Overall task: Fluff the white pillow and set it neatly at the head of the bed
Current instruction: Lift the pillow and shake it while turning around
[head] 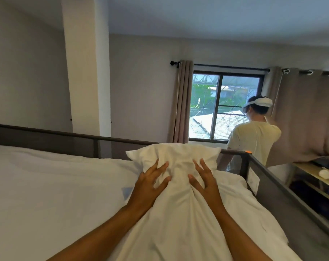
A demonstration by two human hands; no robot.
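The white pillow (178,157) lies lengthwise in front of me on the bed (46,185), its far end raised near the dark grey rail. My left hand (150,183) presses on its left side with fingers spread. My right hand (205,179) presses on its right side, fingers also spread. Between the two hands the fabric bunches into a creased ridge. Both forearms reach in from the bottom of the view. The pillow's near end runs down out of view.
A dark grey bed rail (75,138) runs along the far edge and down the right side (272,187). Beyond it a person in a pale shirt (254,140) stands by the window (225,106) and curtains. A cluttered shelf (318,176) is at the right.
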